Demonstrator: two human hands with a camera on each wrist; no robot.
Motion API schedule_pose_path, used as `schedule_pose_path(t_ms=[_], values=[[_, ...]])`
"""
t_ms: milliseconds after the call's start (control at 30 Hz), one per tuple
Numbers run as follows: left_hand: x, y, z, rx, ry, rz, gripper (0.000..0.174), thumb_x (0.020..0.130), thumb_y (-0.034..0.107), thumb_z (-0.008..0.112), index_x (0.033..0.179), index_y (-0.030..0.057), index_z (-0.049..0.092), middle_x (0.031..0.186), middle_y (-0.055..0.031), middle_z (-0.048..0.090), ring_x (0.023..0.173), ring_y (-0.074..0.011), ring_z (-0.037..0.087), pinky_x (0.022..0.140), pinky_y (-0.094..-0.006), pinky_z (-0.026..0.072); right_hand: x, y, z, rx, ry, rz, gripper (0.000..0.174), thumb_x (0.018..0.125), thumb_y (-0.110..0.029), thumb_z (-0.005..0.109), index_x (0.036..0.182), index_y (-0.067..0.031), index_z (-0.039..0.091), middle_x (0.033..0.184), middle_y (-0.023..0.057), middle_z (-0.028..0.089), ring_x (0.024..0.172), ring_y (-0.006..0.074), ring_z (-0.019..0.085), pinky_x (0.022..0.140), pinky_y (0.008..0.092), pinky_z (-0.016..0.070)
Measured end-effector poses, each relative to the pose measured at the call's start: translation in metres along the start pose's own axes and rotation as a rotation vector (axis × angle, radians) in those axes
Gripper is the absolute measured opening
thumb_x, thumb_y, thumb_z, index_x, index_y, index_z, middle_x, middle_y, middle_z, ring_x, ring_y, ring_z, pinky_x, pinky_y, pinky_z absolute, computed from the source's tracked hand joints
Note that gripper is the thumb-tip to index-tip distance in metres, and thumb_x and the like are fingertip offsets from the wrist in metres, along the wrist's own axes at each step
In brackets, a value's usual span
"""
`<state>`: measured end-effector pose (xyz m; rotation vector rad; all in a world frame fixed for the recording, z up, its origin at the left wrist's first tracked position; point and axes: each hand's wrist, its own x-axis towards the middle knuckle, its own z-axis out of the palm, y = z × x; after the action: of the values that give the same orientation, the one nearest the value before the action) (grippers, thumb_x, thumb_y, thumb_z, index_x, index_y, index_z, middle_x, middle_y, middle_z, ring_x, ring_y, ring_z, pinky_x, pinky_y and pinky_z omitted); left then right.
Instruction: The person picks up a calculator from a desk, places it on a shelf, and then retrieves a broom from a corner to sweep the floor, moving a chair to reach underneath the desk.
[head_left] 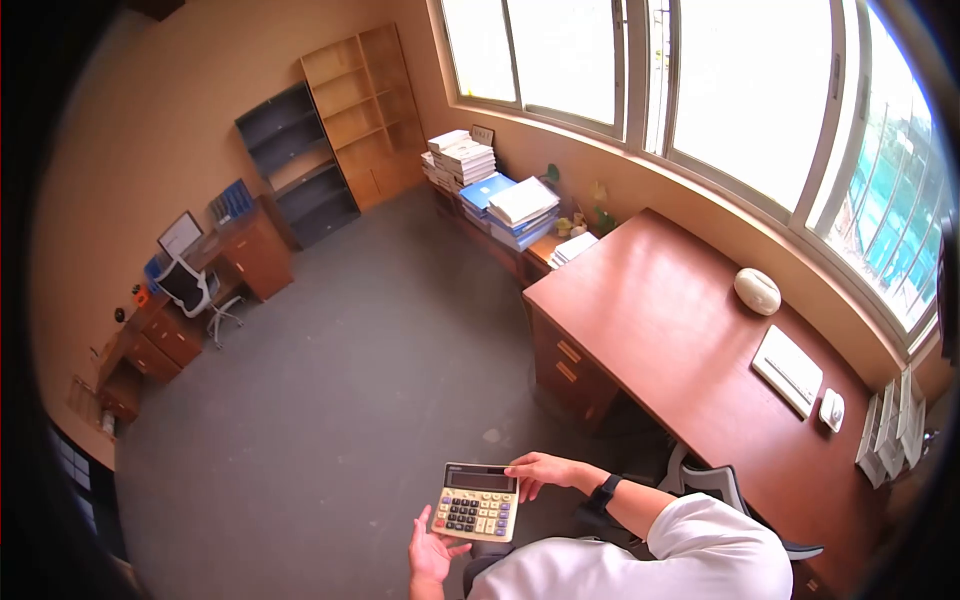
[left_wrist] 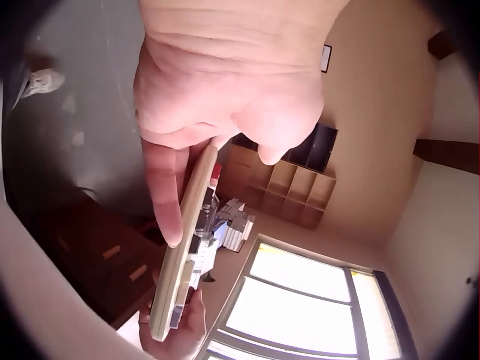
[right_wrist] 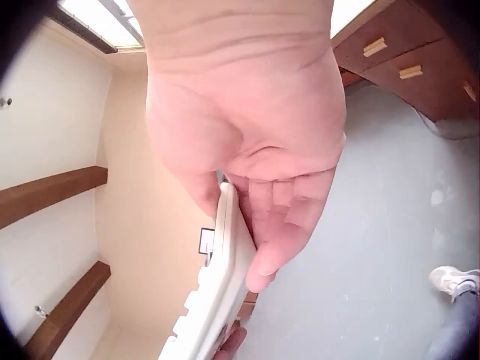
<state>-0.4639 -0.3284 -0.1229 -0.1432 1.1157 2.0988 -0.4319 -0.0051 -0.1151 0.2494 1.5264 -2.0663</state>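
A cream calculator [head_left: 476, 502] with dark, cream and purple keys is held between both hands, low in the head view. The left hand [head_left: 430, 552] grips its lower left edge; in the left wrist view that hand [left_wrist: 225, 105] has fingers behind the calculator [left_wrist: 184, 247] and the thumb on the key side. At the upper right corner, the right hand [head_left: 545, 470] pinches it beside the display. The right wrist view shows the right hand [right_wrist: 251, 142] with the thumb on one face of the calculator [right_wrist: 225, 277] and its fingers behind the other.
To the right stands a brown desk [head_left: 640, 300] with a white rounded object [head_left: 757, 291], a white flat box [head_left: 788, 370] and a file rack [head_left: 890, 430]. An office chair [head_left: 715, 485] is beside the person. Book stacks [head_left: 520, 205] and shelves [head_left: 350, 110] stand farther back.
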Motion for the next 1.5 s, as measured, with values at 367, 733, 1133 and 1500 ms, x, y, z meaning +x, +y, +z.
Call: schedule_pose_path(t_ms=[367, 733, 1133, 1500], values=[[0.269, 0.181, 0.011, 0.434, -0.343, -0.207, 0.071, 0.099, 0.041, 0.040, 0.150, 0.0106, 0.003, 0.139, -0.0146, 0.033, 0.113, -0.0346, 0.053, 0.068, -0.0533, 0.0589, 0.146, -0.098, -0.102, 0.005, 0.317, 0.051, 0.031, 0.097, -0.028, 0.053, 0.114, -0.0039, 0.062, 0.092, 0.0029, 0.066, 0.073, 0.0120, 0.065, 0.066, 0.0246, 0.0521], [0.507, 0.306, 0.059, 0.830, -0.472, -0.259, 0.074, 0.098, 0.044, 0.043, 0.150, 0.0101, 0.003, 0.142, -0.0276, 0.035, 0.111, -0.0378, 0.058, 0.067, -0.0453, 0.0597, 0.239, -0.168, -0.214, 0.300, 0.781, -0.258, 0.026, 0.095, -0.023, 0.057, 0.104, 0.0015, 0.059, 0.085, 0.0067, 0.064, 0.071, 0.0159, 0.068, 0.060, 0.0276, 0.0547], [0.705, 0.386, 0.026, 1.002, -0.019, -0.378, 0.047, 0.097, 0.030, 0.051, 0.136, 0.0054, 0.043, 0.124, -0.0194, 0.056, 0.102, -0.0270, 0.062, 0.077, -0.0374, 0.0548, 0.363, -0.248, -0.465, 0.250, 1.125, 0.015, 0.019, 0.091, -0.015, 0.057, 0.094, 0.0041, 0.058, 0.079, 0.0134, 0.066, 0.061, 0.0191, 0.068, 0.051, 0.0292, 0.0571], [0.918, 0.407, 0.118, 1.223, -0.128, -0.527, 0.043, 0.096, 0.030, 0.053, 0.133, 0.0068, 0.047, 0.117, -0.0130, 0.061, 0.100, -0.0201, 0.061, 0.079, -0.0331, 0.0506, 0.408, -0.284, -0.597, 0.295, 1.484, 0.163, 0.015, 0.090, -0.008, 0.057, 0.093, 0.0066, 0.060, 0.075, 0.0139, 0.066, 0.062, 0.0204, 0.069, 0.052, 0.0317, 0.0585]])
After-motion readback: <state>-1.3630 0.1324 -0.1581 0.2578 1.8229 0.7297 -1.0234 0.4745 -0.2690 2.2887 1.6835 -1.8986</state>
